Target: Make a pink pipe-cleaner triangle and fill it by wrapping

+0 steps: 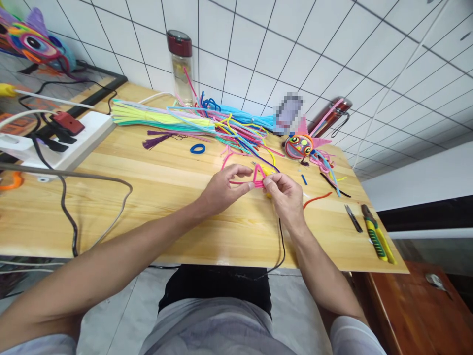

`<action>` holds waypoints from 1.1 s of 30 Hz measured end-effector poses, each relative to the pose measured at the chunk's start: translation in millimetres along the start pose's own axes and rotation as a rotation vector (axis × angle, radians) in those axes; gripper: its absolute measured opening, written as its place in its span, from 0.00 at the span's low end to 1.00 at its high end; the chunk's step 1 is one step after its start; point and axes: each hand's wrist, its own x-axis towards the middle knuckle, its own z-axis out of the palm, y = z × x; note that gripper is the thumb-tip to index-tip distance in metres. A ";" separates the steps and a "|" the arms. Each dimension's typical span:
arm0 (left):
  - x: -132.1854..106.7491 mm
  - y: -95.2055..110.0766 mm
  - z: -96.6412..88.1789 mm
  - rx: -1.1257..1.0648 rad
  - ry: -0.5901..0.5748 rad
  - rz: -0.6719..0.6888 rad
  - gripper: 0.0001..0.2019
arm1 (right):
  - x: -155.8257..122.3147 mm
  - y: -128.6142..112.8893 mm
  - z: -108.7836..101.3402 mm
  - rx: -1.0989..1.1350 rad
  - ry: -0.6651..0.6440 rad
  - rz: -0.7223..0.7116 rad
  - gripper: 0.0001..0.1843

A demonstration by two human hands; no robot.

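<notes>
A pink pipe cleaner [258,170], bent into a small triangle, is held between my two hands above the middle of the table. My right hand [287,197] pinches its lower right corner between thumb and forefinger. At the left corner, the thumb of my left hand [223,190] is against it, with the fingers curled above and a pink strand passing behind the thumb. Partly hidden behind my hands is a yellow tool [269,171] with a black cord. A loose ring of blue pipe cleaner [197,148] lies farther back on the left.
Bundled pipe cleaners [162,118] stretch along the back near a clear bottle [181,69]. A colourful fish-like figure [298,146] sits back right. Pliers [377,234] and small snips [354,218] lie near the right edge. A power strip [79,143] with cables stands left.
</notes>
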 end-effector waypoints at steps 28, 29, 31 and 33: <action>-4.8 -8.2 21.3 -0.550 0.015 -0.319 0.24 | -8.4 6.9 19.4 0.162 0.130 0.025 0.20; -5.0 -7.4 20.6 -0.541 0.014 -0.319 0.23 | -8.8 6.5 19.6 0.165 0.128 0.023 0.20; -5.1 -5.5 19.0 -0.527 0.011 -0.320 0.22 | -9.6 4.9 19.7 0.161 0.118 0.023 0.19; -4.9 -3.6 17.3 -0.524 0.016 -0.320 0.21 | -9.9 2.3 19.1 0.129 0.091 0.033 0.19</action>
